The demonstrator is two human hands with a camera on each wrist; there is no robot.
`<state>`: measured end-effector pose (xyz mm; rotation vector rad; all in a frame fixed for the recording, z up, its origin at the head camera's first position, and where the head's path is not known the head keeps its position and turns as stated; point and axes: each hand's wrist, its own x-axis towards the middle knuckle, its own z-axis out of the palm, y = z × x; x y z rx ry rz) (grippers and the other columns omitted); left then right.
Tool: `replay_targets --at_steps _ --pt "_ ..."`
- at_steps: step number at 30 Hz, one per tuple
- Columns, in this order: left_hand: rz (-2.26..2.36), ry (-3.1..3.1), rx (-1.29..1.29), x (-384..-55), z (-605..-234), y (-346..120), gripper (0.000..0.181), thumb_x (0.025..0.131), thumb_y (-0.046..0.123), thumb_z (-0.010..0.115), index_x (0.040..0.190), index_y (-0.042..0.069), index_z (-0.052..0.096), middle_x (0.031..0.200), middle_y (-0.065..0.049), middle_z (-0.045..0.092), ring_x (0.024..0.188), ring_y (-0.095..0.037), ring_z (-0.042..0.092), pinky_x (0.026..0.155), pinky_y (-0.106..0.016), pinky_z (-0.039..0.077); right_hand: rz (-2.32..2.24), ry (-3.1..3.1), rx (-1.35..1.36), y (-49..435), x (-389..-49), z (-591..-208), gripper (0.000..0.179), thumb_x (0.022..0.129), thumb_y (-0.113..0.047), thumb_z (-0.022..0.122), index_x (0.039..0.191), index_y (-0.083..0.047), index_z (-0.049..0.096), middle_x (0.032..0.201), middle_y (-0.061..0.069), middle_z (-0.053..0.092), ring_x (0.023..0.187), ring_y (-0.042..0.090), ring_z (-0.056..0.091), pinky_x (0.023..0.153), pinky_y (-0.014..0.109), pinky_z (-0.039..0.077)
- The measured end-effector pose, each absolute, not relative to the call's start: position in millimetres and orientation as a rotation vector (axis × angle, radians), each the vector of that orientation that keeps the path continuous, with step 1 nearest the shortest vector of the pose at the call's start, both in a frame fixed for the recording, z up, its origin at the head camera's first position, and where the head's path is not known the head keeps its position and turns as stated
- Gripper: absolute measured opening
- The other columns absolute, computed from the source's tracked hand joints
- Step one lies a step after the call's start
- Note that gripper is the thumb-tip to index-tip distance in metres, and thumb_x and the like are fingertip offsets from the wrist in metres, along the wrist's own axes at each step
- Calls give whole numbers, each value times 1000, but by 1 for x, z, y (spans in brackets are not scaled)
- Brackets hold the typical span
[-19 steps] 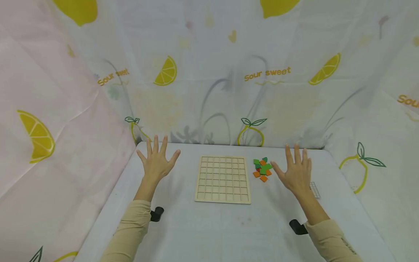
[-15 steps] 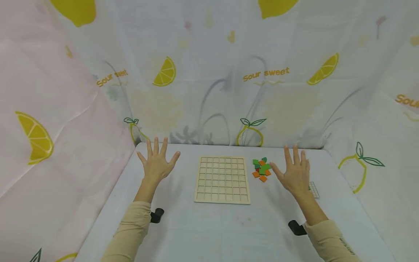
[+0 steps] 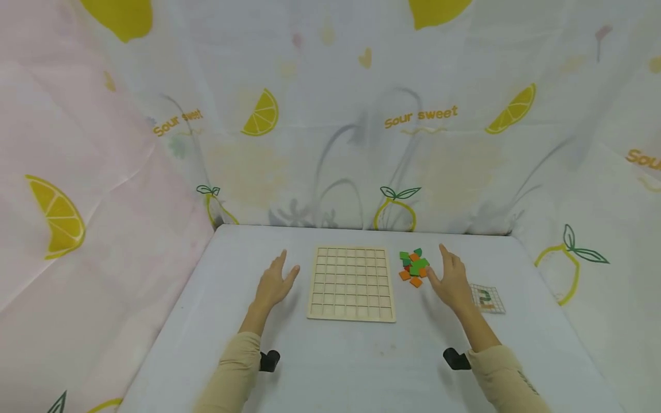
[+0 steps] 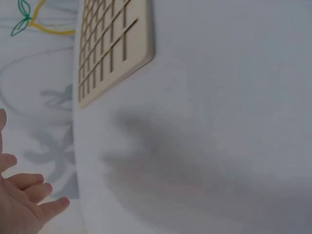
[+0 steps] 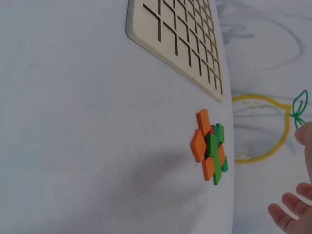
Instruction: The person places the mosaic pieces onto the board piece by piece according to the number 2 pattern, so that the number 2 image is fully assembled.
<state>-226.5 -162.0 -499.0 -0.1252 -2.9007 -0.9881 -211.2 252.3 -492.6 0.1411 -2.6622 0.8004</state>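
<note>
A pale wooden board (image 3: 351, 284) with a grid of square recesses lies flat on the white table. Just right of it is a small heap of coloured tiles (image 3: 416, 267), orange, green and a little red, some overlapping. My left hand (image 3: 272, 284) hovers left of the board, fingers extended and holding nothing. On the other side my right hand (image 3: 451, 282) is raised beside the tiles, its thumb overlapping their edge in the head view, its palm bare. A gridded card (image 3: 487, 299) with a green and brown pattern lies right of that hand, partly covered by it.
The white tabletop (image 3: 341, 373) ends at a cloth backdrop (image 3: 330, 160) printed with lemons, which also rises at both sides. Black wrist mounts (image 3: 457, 359) stick out inward from both sleeves, low over the table.
Both hands have moved inward and lower, turning from spread palms-down to palms facing each other. More of the gridded card now shows. Board and tiles stay put.
</note>
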Motion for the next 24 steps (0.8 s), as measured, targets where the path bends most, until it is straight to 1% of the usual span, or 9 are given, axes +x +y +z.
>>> replay_targets --at_steps 1,4,7,9,11,14,20,24 --pt "-1028 -2882 -123 -226 -509 -158 67 96 39 48 145 -1 28 143 -31 34 132 -47 31 107 -60 29 820 -2661 149 252 -212 -496 64 90 -16 59 141 7 29 125 39 40 111 54 42 88 65 43" --pt "-1091 -2804 -141 -227 -533 -146 61 95 34 53 139 -6 38 137 -29 43 127 -45 41 105 -54 36 871 -2644 152 251 -214 -505 60 89 -12 58 138 9 32 121 39 44 105 52 48 88 62 44" --pt "-1142 -2733 -163 -227 -552 -136 52 93 27 56 131 -9 47 130 -28 50 122 -44 47 102 -53 40 907 -2611 133 250 -219 -515 55 88 -8 58 134 12 37 116 38 48 99 49 53 83 58 48" --pt "-1186 -2686 -169 -226 -563 -130 46 92 22 59 125 -9 52 126 -29 53 119 -48 48 101 -56 40 922 -2591 109 249 -222 -522 51 88 -7 59 131 13 41 112 37 51 94 47 56 80 56 50" --pt "-1227 -2642 -181 -226 -572 -124 42 90 18 60 122 -9 55 124 -30 54 119 -50 46 102 -59 36 935 -2580 76 250 -225 -527 47 87 -5 60 127 14 44 108 36 53 90 46 58 78 55 51" --pt "-1186 -2620 -191 -226 -585 -118 38 88 16 61 119 -7 58 124 -29 55 120 -50 46 103 -62 33 978 -2579 -3 250 -230 -534 43 86 -4 60 123 14 48 102 35 56 86 44 59 76 54 51" --pt "-960 -2577 -283 -232 -595 -114 35 84 15 64 114 -4 63 117 -20 63 116 -38 55 108 -55 32 1084 -2565 -127 252 -245 -547 38 85 0 58 120 14 53 99 35 57 84 43 59 75 53 50" --pt "-838 -2569 -340 -233 -594 -115 34 84 13 63 113 -5 63 115 -19 64 114 -36 58 107 -54 34 1139 -2580 -187 250 -258 -551 37 85 -1 54 118 15 54 99 35 57 88 44 58 78 54 49"
